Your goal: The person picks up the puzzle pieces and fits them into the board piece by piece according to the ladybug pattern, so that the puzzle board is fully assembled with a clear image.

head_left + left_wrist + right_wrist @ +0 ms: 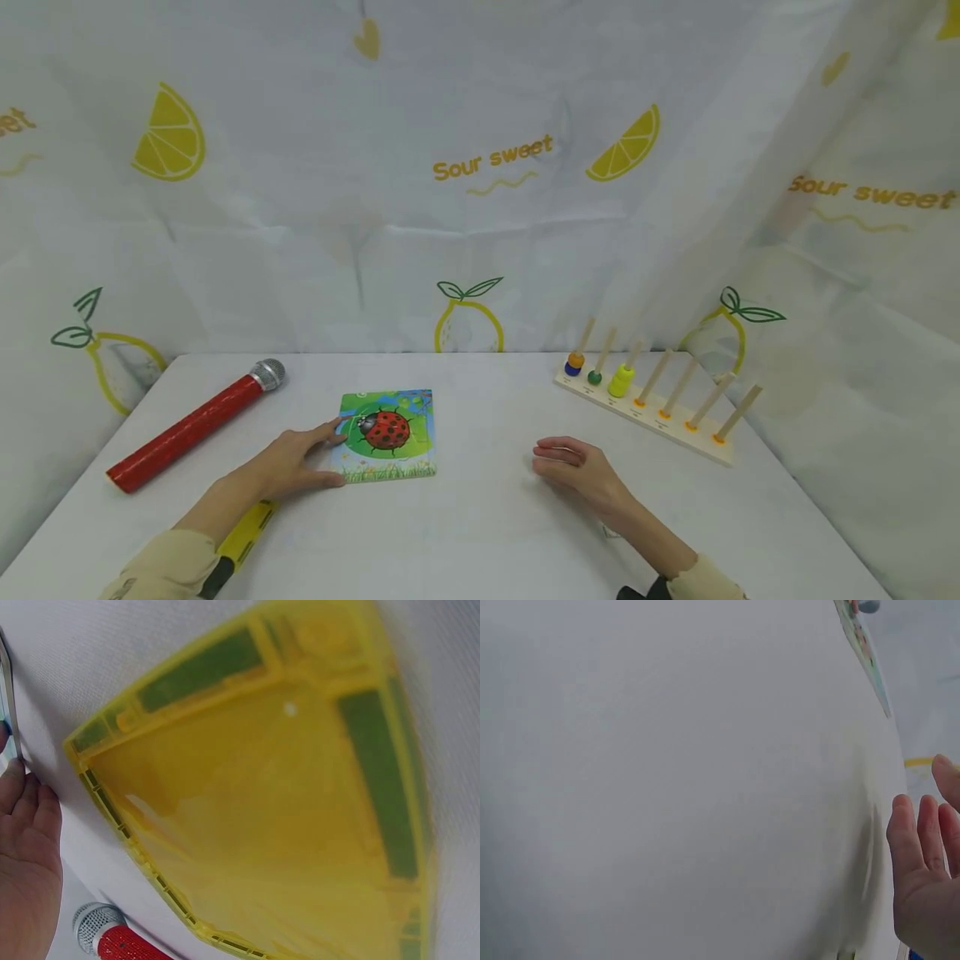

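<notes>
A square ladybird puzzle board (386,433) lies flat on the white table (487,517). My left hand (324,454) rests at the board's left edge, its straight fingers touching the edge and its thumb near the lower left corner. The left wrist view shows those fingers (26,802) beside the board's edge (9,712). My right hand (551,461) lies relaxed on the table to the right of the board, holding nothing and apart from it. In the right wrist view, the right hand (926,862) hangs over bare table, with the board's edge (866,652) far off.
A red toy microphone (191,425) with a silver head (94,926) lies at the left. A wooden peg rack (652,408) with a few coloured beads stands at the back right. A yellow plastic object (243,533) (262,810) lies under my left forearm. Lemon-print cloth surrounds the table.
</notes>
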A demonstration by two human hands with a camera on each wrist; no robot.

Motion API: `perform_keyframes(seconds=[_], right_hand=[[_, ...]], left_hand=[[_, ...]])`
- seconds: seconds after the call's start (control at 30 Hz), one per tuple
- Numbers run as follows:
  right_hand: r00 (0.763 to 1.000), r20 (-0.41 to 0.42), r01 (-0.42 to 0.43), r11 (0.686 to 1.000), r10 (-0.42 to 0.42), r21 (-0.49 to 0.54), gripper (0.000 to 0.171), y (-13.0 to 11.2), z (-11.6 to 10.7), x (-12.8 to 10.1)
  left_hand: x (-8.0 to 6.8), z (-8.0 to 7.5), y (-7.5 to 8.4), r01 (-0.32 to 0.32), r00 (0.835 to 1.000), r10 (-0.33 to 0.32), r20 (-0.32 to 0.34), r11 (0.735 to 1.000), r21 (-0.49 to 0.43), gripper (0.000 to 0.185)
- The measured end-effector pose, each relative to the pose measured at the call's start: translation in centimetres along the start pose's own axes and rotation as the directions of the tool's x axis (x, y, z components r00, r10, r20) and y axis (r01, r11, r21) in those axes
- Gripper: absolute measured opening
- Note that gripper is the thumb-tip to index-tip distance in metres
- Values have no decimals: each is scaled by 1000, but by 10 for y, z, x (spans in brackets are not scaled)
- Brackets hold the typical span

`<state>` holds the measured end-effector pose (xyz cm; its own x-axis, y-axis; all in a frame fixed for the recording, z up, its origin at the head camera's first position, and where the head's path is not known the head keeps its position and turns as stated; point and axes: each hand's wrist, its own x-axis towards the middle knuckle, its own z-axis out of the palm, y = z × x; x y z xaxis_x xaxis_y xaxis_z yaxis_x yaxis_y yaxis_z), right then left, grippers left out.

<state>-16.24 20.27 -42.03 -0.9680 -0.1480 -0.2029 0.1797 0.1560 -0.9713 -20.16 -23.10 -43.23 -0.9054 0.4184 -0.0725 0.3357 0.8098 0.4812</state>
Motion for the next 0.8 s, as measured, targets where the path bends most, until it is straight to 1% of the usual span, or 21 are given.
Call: perform_keyframes(seconds=[0.17,0.33,0.47,0.6,0.67,0.73,0.8], right_hand=[[998,70,4,1000,-6,20,55,10,-38,-18],[996,85,23,999,-25,24,54,17,-66,-33],[995,75,64,997,-61,-36,52,22,-79,-42],[995,66,86,989,-78,-122,49,24,-91,-49],[994,59,100,980,-92,-170,48,25,-97,-52],[990,68,132,968,-121,-214,48,27,-102,-53],[983,97,175,957,-157,-231,50,31,-106,-54]], left_hand=[[0,1,-1,18,1000,-18,-2,1000,3,84],[-1,0,1,29,1000,-29,3,1000,1,84],[-2,0,1,22,1000,-22,6,1000,-4,83],[-2,0,1,20,1000,-20,7,1000,-6,84],[-1,1,0,14,1000,-14,4,1000,-2,84],[-1,1,-1,7,1000,-7,1,1000,3,84],[-1,1,-2,3,1000,-3,-4,1000,6,84]])
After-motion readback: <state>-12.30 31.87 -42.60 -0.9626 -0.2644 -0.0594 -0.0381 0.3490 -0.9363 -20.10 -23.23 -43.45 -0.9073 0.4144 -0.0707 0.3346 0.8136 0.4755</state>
